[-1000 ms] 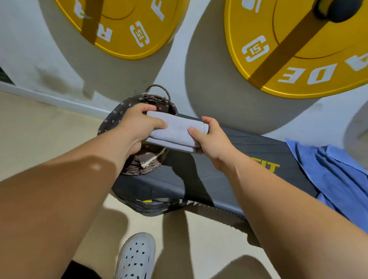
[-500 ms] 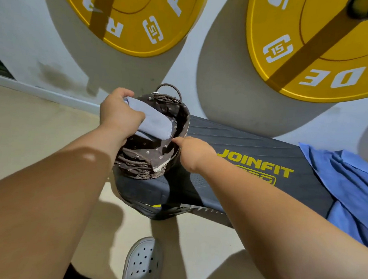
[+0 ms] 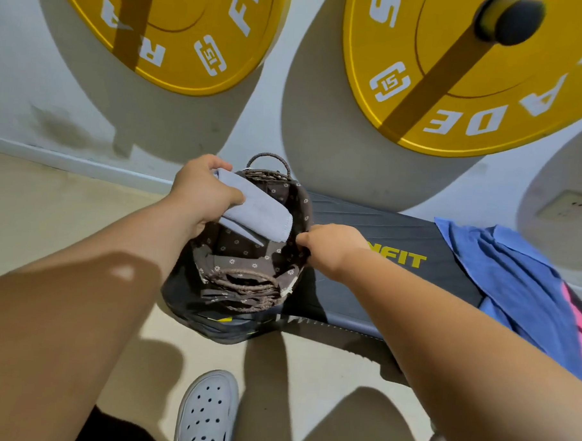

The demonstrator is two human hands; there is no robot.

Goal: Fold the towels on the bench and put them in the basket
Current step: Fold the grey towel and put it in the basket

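A folded pale grey towel [image 3: 255, 210] is held in my left hand [image 3: 202, 191] over the open mouth of the basket [image 3: 247, 281], tilted down into it. The basket is brown wicker with a flowered brown liner and stands at the left end of the black bench [image 3: 383, 224]. My right hand [image 3: 328, 247] pinches the basket's right rim. A crumpled blue towel [image 3: 507, 273] lies on the bench at the right, with a pink cloth [image 3: 578, 319] showing beside it.
Two yellow weight plates [image 3: 178, 32] [image 3: 472, 78] hang on the white wall behind the bench. My white perforated shoe [image 3: 208, 413] stands on the beige floor in front of the bench. A wall socket [image 3: 565, 204] sits at the far right.
Both hands carried the folded grey towel left from the bench to above the basket. My right hand let go of the towel and took the basket rim.
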